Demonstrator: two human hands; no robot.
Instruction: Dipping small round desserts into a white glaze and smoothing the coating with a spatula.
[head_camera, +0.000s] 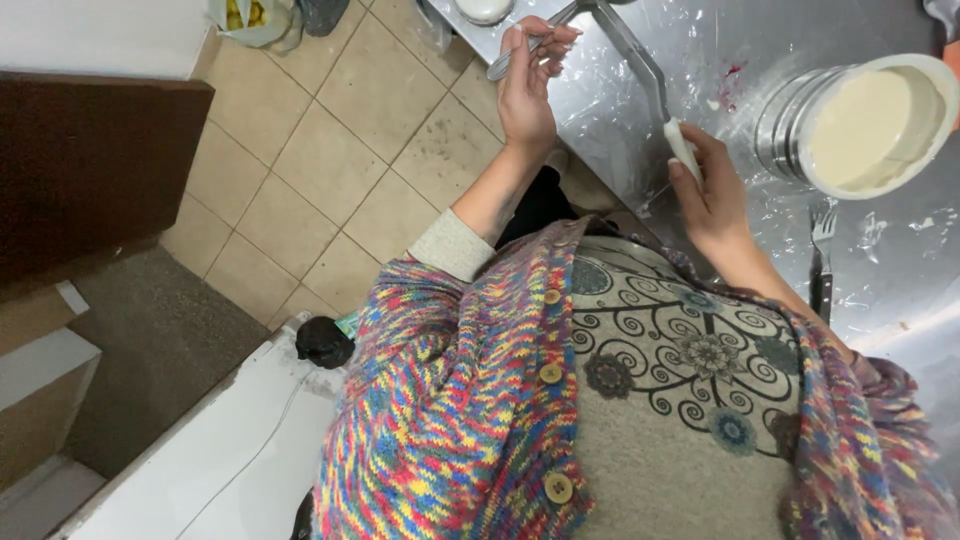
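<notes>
My left hand (528, 88) is raised over the edge of the steel counter (720, 40), its fingers closed on a slim metal spoon (518, 56). My right hand (712, 195) grips the white handle (683, 148) of a long metal utensil (632, 52) that runs up and to the left across the counter; its far end is cut off at the top edge. To the right of that hand stands a round steel bowl (790, 125) full of pale cream batter (870, 125).
A fork (821, 262) lies on the counter below the bowl. Beige floor tiles (330, 150) spread to the left, beside a dark brown cabinet (90, 160). A white appliance (230, 450) with a black knob sits at bottom left. A bag (250, 18) lies at the top.
</notes>
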